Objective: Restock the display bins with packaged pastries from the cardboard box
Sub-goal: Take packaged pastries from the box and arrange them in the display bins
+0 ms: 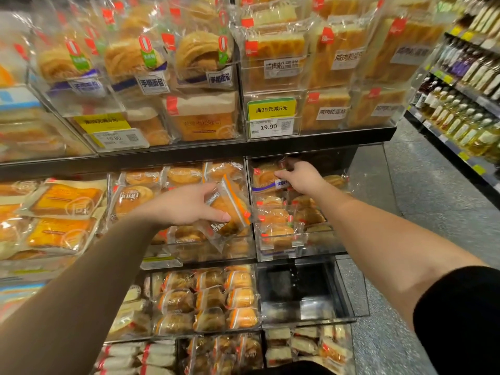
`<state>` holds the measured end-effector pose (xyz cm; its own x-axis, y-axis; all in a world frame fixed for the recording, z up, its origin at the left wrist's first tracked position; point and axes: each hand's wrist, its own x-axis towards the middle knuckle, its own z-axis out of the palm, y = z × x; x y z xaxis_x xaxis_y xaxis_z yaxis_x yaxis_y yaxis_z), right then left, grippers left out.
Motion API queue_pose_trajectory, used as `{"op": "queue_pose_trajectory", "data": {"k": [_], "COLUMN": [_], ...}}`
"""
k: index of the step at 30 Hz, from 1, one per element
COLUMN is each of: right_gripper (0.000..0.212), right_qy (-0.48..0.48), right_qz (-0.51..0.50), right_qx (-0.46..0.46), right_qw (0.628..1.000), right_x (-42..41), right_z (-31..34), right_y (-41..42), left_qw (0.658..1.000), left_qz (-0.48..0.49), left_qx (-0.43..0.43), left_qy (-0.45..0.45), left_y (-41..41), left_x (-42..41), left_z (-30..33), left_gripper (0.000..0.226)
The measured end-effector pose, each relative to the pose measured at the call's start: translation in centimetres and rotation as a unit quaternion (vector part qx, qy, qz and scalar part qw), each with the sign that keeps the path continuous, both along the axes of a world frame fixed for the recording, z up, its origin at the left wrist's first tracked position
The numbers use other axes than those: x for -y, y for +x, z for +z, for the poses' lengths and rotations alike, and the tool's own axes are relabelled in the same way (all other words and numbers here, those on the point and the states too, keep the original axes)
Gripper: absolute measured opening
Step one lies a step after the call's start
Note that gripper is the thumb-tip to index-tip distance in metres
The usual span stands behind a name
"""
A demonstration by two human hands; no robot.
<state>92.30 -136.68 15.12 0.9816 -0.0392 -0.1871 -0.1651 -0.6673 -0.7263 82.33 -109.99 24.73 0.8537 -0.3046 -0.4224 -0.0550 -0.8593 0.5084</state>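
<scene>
Left hand (186,205) clamped on crinkly pastry packet (230,212); right hand (300,175) pinched another packet (266,178). Likely light, squashable; best gripped by edges.

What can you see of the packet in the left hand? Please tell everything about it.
The packet is a clear plastic wrapper with an orange stripe and dark print, holding one golden-brown pastry. It looks sealed and is tilted. The left hand grips it from the left side, thumb across the front, in front of the middle bin and above the packets lying there. Whether it touches them cannot be told.
</scene>
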Motion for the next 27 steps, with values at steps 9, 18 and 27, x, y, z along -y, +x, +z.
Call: {"op": "queue_pose_trajectory", "data": {"k": [9, 18, 27], "right_gripper": [0.069, 0.027, 0.040], "right_qy": [-0.007, 0.041, 0.045], "right_qz": [-0.065, -0.090, 0.194], "right_qx": [0.005, 0.129, 0.030], "right_qw": [0.998, 0.987, 0.980], "right_x": [-0.5, -0.4, -9.2], "right_z": [-1.6, 3.0, 9.6], "right_y": [-0.4, -6.3, -12.1], "left_qw": [1.000, 0.999, 0.997], "left_qz": [0.004, 0.002, -0.040], "left_qx": [0.013, 0.030, 0.061], "left_qy": [0.023, 0.028, 0.017], "left_y": [0.1, 1.1, 0.5], "left_x": [-0.1, -1.4, -4.1], "left_z": [0.3, 1.2, 3.1], "left_gripper": [0.055, 0.088, 0.089]}}
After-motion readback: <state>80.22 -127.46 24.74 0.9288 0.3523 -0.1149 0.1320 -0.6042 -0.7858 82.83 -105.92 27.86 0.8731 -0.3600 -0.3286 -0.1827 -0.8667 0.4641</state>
